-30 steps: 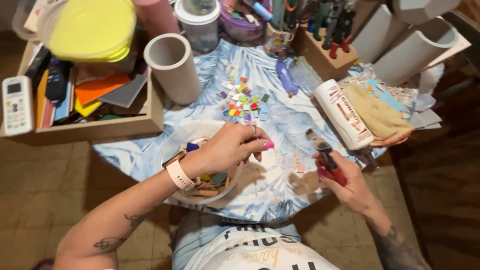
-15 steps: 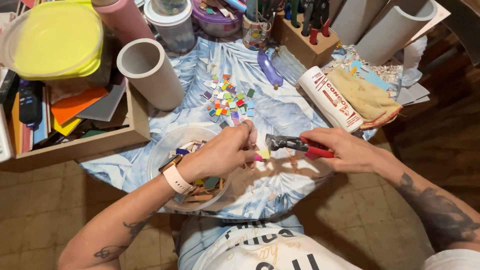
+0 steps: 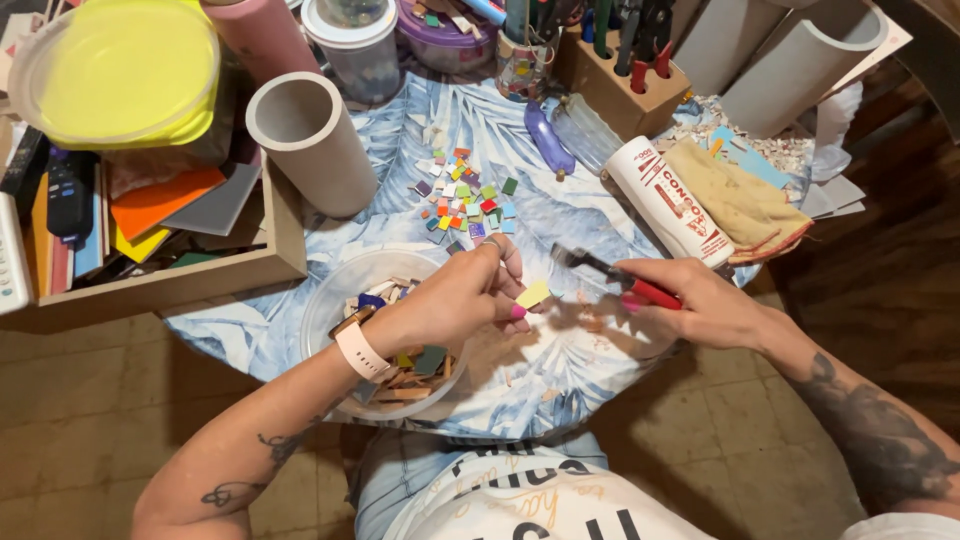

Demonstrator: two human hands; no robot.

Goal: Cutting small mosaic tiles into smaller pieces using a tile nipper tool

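So here my left hand (image 3: 455, 300) had a small yellow tile (image 3: 533, 294) pinched between fingertips, held over the blue leaf-print cloth (image 3: 560, 215) just past the edge of the clear bowl (image 3: 335, 290) of scraps. My right hand (image 3: 700, 305) was closed around the red handles of the nippers (image 3: 610, 272), their head pointing toward 9 o'clock at the tile, close but not yet biting as far as I could tell. The heap of cut coloured bits (image 3: 465, 195) sat at about 12 o'clock from the tile, and the grey tube (image 3: 310, 140) at roughly 10. My take on doing this well: only let the nippers catch the edge of the tile, keep it low over the cloth so shards don't fly, and keep my fingertips back from the bite line. A firm single squeeze probably beats nibbling.
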